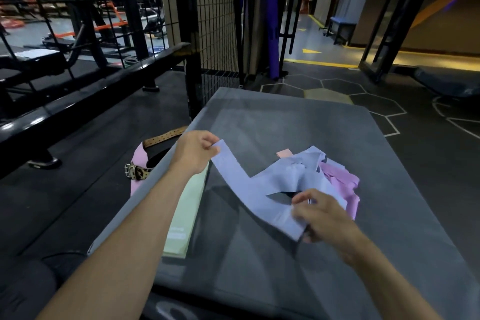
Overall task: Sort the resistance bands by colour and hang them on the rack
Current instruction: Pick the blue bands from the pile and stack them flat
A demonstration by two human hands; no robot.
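A pale lavender-blue resistance band point(249, 187) is stretched above the grey mat point(259, 254). My left hand point(194, 153) pinches its upper left end, and my right hand point(319, 215) grips its lower end near the mat's middle. Behind the right hand lies a heap with more lavender bands point(309, 161) and pink bands point(342, 184); a small peach band end point(283, 152) pokes out at its far side. A pale green band point(187, 210) lies flat along the mat's left edge, partly under my left forearm.
A black wire-grid rack point(215, 21) stands beyond the mat's far left corner. On the floor to the left lie a pink belt with a leopard-print buckle strap point(139, 171) and a brown perforated belt point(163, 136). Black gym frames fill the left side.
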